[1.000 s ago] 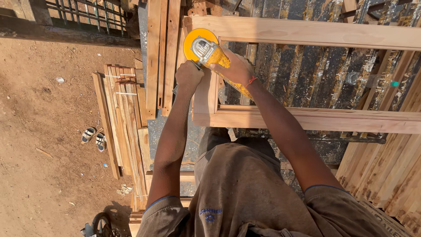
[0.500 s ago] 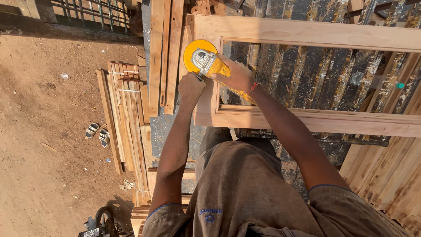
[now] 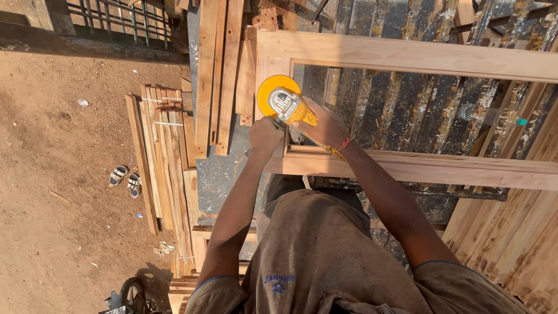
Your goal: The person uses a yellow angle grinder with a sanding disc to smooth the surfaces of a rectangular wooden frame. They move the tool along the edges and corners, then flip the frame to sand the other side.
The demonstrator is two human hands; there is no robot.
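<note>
Sanding in hand, by the look of it: yellow angle grinder with a round yellow sanding disc (image 3: 278, 97) pressed flat on the short left-hand upright of the pale rectangular wooden frame (image 3: 407, 55), near that member's lower end. Frame lying across the dark, paint-streaked slatted surface (image 3: 401, 110), long rails running off to the right.

Right hand (image 3: 326, 125) wrapped over the grinder's body just behind the metal gear head, fingers curled tight around the yellow casing. Left hand (image 3: 264, 138) closed in a fist just beside the disc, fingers pressed together around what seems to be the side handle; the handle itself mostly hidden, so cannot tell for sure.

To do this pass well, likely best: disc kept flat or only slightly tipped to avoid gouging the soft wood; steady, even travel along the grain of the upright; light downward pressure, both wrists locked; extra care at the corner joint near the lower rail, where an edge could catch. Cable kept clear behind the forearm.

Around: stacked pale wooden planks (image 3: 165, 151) on the reddish dirt ground (image 3: 58, 174) to the left, pair of sandals (image 3: 125, 180) beside them, more slats at lower right.
</note>
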